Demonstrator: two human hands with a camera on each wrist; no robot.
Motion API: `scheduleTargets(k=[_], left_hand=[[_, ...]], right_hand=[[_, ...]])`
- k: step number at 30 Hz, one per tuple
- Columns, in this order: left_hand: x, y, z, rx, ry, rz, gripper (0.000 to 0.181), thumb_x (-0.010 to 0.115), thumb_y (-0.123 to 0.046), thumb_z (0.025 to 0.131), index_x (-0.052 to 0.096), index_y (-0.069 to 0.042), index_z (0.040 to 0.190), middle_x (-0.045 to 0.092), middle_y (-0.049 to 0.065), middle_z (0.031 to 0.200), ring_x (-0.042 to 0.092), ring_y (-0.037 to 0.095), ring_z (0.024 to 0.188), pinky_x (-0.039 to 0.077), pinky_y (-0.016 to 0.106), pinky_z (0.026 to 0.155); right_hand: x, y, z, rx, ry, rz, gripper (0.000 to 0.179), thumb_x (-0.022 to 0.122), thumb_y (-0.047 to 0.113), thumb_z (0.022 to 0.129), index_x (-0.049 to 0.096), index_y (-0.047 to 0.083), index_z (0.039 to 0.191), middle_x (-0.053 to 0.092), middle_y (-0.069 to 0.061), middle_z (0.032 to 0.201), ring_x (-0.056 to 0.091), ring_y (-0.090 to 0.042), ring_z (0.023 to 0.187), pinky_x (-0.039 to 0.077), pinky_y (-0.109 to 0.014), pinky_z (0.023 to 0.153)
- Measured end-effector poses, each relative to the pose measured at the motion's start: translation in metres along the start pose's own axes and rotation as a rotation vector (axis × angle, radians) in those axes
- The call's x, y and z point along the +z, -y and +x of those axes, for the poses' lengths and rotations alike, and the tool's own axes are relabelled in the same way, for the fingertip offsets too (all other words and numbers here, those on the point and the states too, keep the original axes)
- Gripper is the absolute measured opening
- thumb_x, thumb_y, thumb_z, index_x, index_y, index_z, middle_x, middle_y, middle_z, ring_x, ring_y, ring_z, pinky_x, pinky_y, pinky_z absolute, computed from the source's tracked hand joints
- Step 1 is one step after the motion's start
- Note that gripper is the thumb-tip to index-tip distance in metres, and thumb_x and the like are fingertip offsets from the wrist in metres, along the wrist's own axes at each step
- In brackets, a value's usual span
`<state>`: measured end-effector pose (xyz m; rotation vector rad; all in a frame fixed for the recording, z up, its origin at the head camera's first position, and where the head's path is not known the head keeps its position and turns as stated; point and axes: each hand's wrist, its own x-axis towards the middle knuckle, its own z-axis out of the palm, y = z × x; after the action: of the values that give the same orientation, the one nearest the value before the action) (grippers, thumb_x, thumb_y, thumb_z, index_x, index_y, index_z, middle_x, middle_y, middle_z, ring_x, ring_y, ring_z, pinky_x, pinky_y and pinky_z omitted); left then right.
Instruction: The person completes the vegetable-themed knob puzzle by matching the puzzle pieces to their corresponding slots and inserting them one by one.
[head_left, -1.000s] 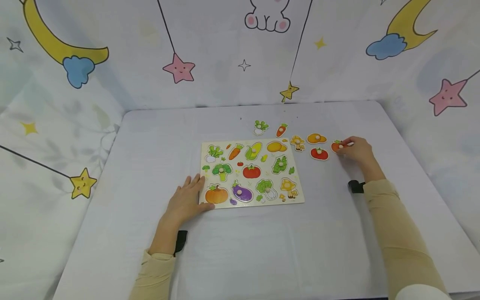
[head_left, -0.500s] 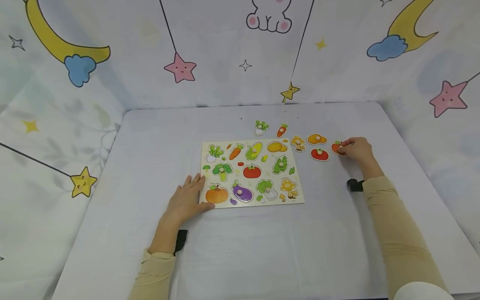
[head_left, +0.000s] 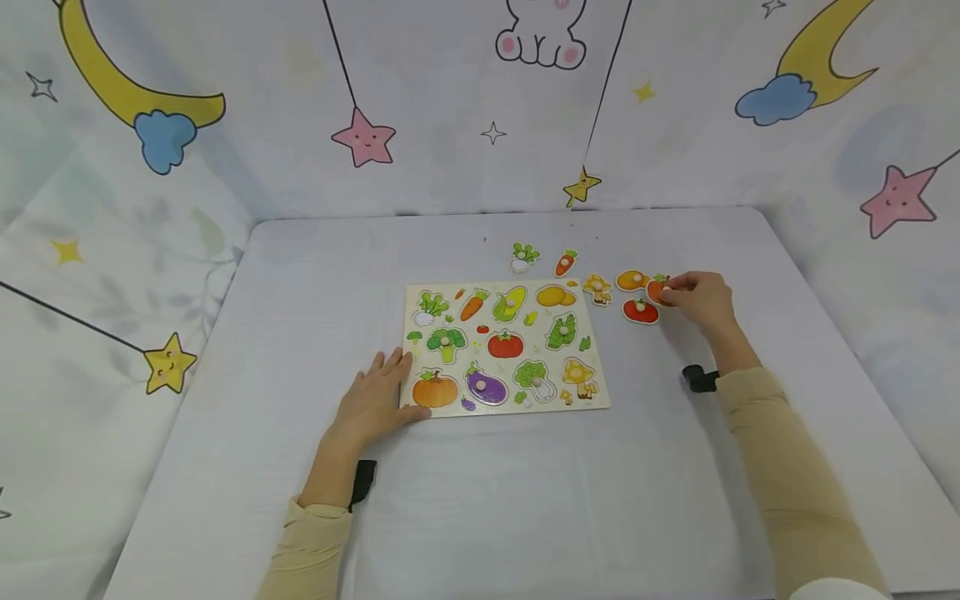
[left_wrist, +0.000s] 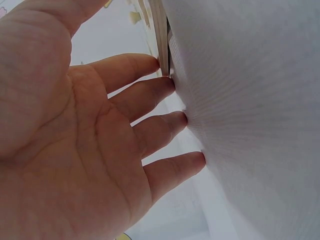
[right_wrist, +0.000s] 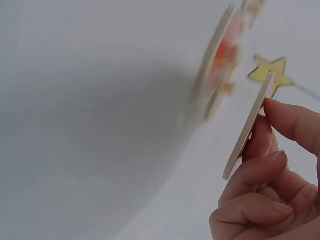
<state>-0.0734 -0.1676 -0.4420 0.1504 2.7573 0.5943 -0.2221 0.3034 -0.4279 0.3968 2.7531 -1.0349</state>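
My left hand [head_left: 371, 402] lies at the left side of a wooden vegetable puzzle board [head_left: 543, 350], its thumb at the lower left corner. In the left wrist view its fingers [left_wrist: 135, 95] are extended, tips on the white tabletop beside the board's edge [left_wrist: 161, 40]. My right hand [head_left: 705, 302] pinches an orange pumpkin puzzle piece [head_left: 656, 288] above the table, right of the board. The right wrist view shows that piece [right_wrist: 250, 130] edge-on between thumb and fingers, apart from the table. Below it in the head view are a tomato piece [head_left: 641, 312] and a potato piece [head_left: 630, 280].
A mushroom piece [head_left: 597, 288] lies by the board's upper right corner. A carrot piece [head_left: 566, 263] and a turnip piece [head_left: 524, 257] lie behind the board. Knobbed pieces such as the eggplant [head_left: 491, 390] sit in the board. A printed cloth backdrop [head_left: 435, 183] stands behind the table.
The right hand has lifted the pumpkin piece from the table and moved it left, toward the potato and tomato pieces. The left hand stays at the board.
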Motion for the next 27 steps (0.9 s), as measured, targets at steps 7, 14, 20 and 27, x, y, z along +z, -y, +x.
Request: scheduleTargets(k=[7, 14, 20, 27], left_hand=[[0.000, 0.000, 0.000, -0.003, -0.002, -0.001, 0.096, 0.078, -0.043, 0.080, 0.030, -0.005, 0.153, 0.023, 0.017, 0.161, 0.015, 0.042, 0.149, 0.019, 0.065, 0.116], [0.000, 0.000, 0.000, -0.002, -0.002, -0.001, 0.095, 0.078, -0.043, 0.080, 0.030, -0.005, 0.153, 0.024, 0.017, 0.161, 0.015, 0.043, 0.149, 0.018, 0.065, 0.116], [0.000, 0.002, 0.001, -0.002, -0.004, 0.009, 0.096, 0.078, -0.045, 0.079, 0.031, -0.004, 0.153, 0.024, 0.017, 0.160, 0.016, 0.043, 0.149, 0.019, 0.066, 0.115], [0.000, 0.001, 0.001, -0.005, -0.001, 0.010, 0.096, 0.078, -0.045, 0.079, 0.031, -0.005, 0.153, 0.024, 0.017, 0.161, 0.017, 0.044, 0.148, 0.019, 0.066, 0.115]], right_hand=[[0.028, 0.041, -0.024, -0.154, 0.016, -0.039, 0.027, 0.064, 0.019, 0.093, 0.064, -0.002, 0.110, 0.061, -0.016, 0.096, 0.053, -0.023, 0.081, 0.046, -0.022, 0.058], [0.063, 0.078, -0.047, -0.272, 0.081, -0.057, 0.020, 0.069, 0.018, 0.090, 0.067, 0.002, 0.102, 0.061, -0.011, 0.087, 0.052, -0.022, 0.077, 0.042, -0.024, 0.060], [0.096, 0.109, -0.074, -0.370, 0.146, -0.060, 0.016, 0.071, 0.018, 0.089, 0.069, 0.005, 0.097, 0.062, -0.008, 0.082, 0.054, -0.021, 0.076, 0.043, -0.024, 0.060], [0.138, 0.136, -0.104, -0.495, 0.231, -0.105, 0.011, 0.071, 0.020, 0.086, 0.070, 0.009, 0.089, 0.062, -0.001, 0.073, 0.053, -0.015, 0.065, 0.041, -0.023, 0.056]])
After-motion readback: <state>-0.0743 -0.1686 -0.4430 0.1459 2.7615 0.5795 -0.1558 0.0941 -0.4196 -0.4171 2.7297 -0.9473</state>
